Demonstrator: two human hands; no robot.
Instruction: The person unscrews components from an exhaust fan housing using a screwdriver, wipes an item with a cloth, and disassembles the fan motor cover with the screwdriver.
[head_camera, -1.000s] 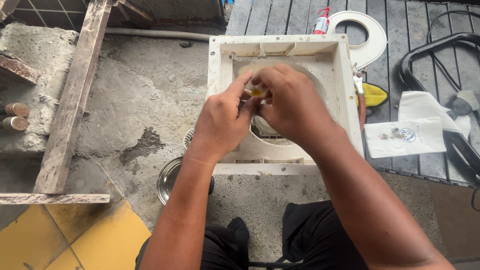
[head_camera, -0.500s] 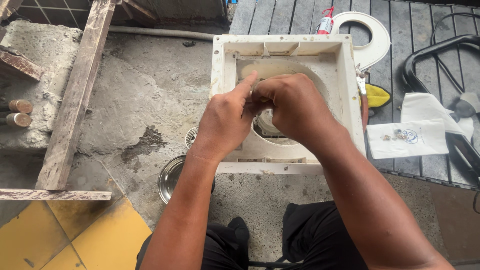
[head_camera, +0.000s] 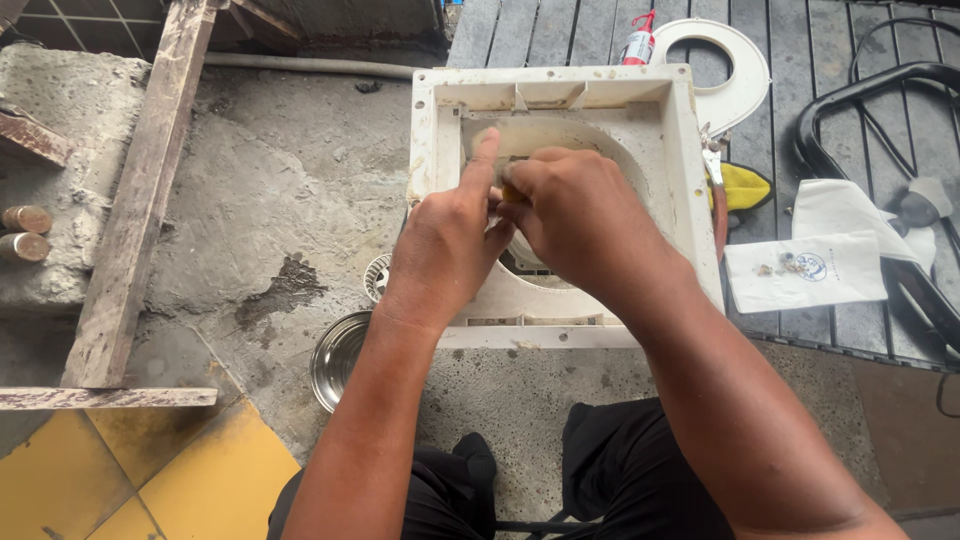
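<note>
Kneeling over a square white plastic housing (head_camera: 560, 200) lying flat on a rough concrete floor (head_camera: 260, 200), both forearms reaching forward from the bottom of the view. Left hand (head_camera: 450, 245) resting on the housing's round inner well, index finger stretched straight up toward the far wall, the other fingers curled under. Right hand (head_camera: 585, 220) crossed just beside it, knuckles up, fingers pressed together and pinching a small yellowish piece (head_camera: 512, 192) against the left hand — most of that piece hidden, so its kind cannot be told. Hands touching each other over the middle of the housing.

Around it: a weathered wooden plank (head_camera: 140, 190) running along the left, yellow tiles (head_camera: 130, 480) at the lower left corner, a shiny metal bowl (head_camera: 338, 358) near the left forearm, a small round drain grate (head_camera: 377, 277) just beside the housing's left edge. To the right, dark slatted decking (head_camera: 800, 60) carrying a white plastic ring (head_camera: 740, 70), a small red-capped tube (head_camera: 640, 42), a yellow-handled tool (head_camera: 742, 186), and a white paper bag (head_camera: 805, 270) with small bits of hardware on it — plus black cable (head_camera: 870, 85) looping beyond.
</note>
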